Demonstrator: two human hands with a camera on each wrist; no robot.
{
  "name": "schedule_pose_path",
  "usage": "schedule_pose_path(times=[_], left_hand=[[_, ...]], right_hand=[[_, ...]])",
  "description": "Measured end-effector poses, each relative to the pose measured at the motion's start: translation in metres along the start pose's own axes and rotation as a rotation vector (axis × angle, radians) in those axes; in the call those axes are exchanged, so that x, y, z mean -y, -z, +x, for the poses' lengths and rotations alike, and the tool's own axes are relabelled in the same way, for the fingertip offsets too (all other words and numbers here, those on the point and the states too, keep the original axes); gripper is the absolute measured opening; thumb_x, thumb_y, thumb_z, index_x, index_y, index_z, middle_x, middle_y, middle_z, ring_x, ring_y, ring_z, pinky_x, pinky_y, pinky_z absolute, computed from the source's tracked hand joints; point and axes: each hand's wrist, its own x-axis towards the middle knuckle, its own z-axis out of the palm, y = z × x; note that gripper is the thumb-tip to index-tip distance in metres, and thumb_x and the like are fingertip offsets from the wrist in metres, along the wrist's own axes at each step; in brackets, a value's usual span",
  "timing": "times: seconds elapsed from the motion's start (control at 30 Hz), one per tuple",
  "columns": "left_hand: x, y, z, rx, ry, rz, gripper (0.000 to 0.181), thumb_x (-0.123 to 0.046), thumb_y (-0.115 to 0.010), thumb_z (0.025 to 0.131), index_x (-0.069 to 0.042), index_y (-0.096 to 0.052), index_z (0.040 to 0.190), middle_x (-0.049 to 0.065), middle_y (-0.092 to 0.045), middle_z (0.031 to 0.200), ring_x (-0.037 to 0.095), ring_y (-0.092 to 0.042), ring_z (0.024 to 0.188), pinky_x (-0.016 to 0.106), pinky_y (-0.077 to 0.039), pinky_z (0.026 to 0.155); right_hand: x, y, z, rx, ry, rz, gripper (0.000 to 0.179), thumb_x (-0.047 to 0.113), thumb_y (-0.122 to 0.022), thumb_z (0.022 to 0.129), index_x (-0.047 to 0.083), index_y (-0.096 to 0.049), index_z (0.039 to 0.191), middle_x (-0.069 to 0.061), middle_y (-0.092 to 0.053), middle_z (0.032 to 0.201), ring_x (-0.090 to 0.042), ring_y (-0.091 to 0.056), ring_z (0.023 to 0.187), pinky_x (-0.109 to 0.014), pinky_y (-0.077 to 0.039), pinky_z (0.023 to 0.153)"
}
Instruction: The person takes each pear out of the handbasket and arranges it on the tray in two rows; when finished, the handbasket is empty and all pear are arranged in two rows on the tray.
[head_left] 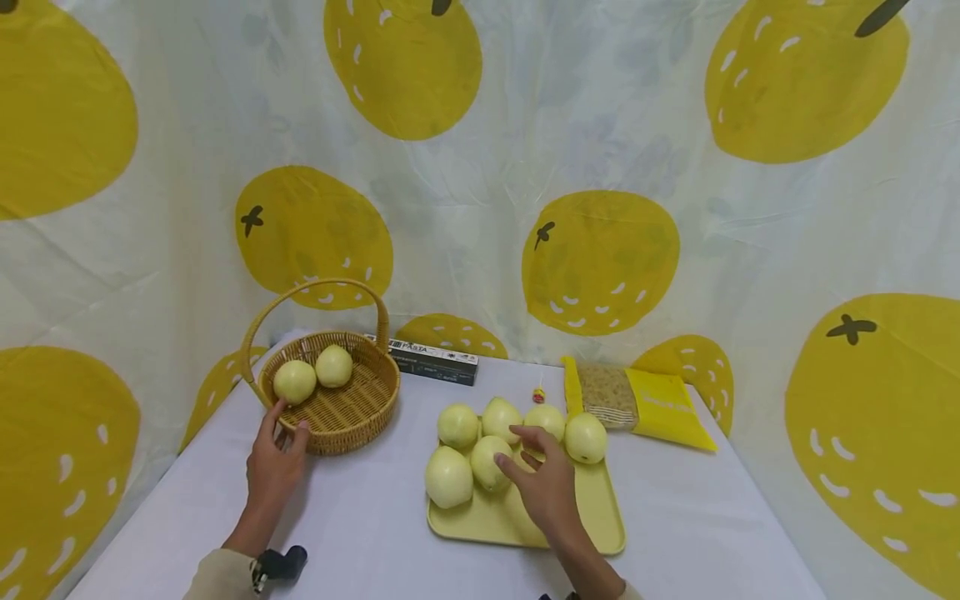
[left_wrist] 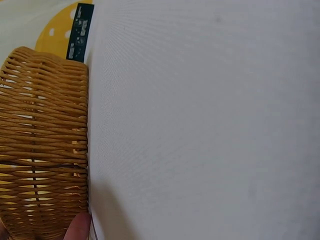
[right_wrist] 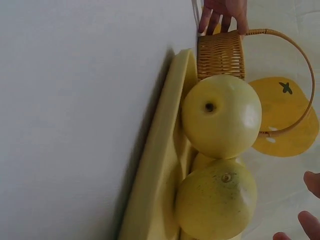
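Note:
The wicker basket with a tall handle stands at the left, two pale yellow pears inside it. My left hand touches the near side of the basket with its fingers spread; the left wrist view shows one fingertip low against the weave. To the right lies a yellow tray with several pears grouped at its back and left. My right hand is over the tray beside the front middle pear, fingers loosely bent and apart, holding nothing. In the right wrist view its fingertips are apart from the pears.
Behind the basket lies a black pasta box. A small lollipop is behind the tray, and a yellow bag with a clear window lies at the back right. A fruit-print curtain hangs behind the white table.

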Motion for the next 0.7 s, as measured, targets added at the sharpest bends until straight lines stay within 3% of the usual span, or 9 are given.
schedule_pose_path(times=[0.27, 0.7], left_hand=[[0.001, -0.001, 0.0, -0.003, -0.008, 0.005, 0.07, -0.041, -0.048, 0.112, -0.022, -0.019, 0.172, 0.016, -0.016, 0.179, 0.052, -0.033, 0.156, 0.064, -0.034, 0.128], [0.002, -0.001, -0.001, -0.005, -0.023, -0.001, 0.07, -0.04, -0.048, 0.112, -0.021, -0.019, 0.172, 0.016, -0.016, 0.178, 0.052, -0.033, 0.156, 0.064, -0.033, 0.128]], right_hand=[[0.028, -0.017, 0.001, 0.02, 0.068, 0.063, 0.042, 0.014, -0.088, 0.088, 0.025, -0.073, 0.125, 0.003, -0.068, 0.136, -0.03, -0.06, 0.13, -0.04, -0.058, 0.112], [0.064, -0.056, 0.006, 0.064, 0.132, 0.127, 0.044, 0.014, -0.09, 0.086, 0.022, -0.073, 0.126, 0.005, -0.07, 0.131, -0.026, -0.062, 0.129, -0.035, -0.059, 0.111]])
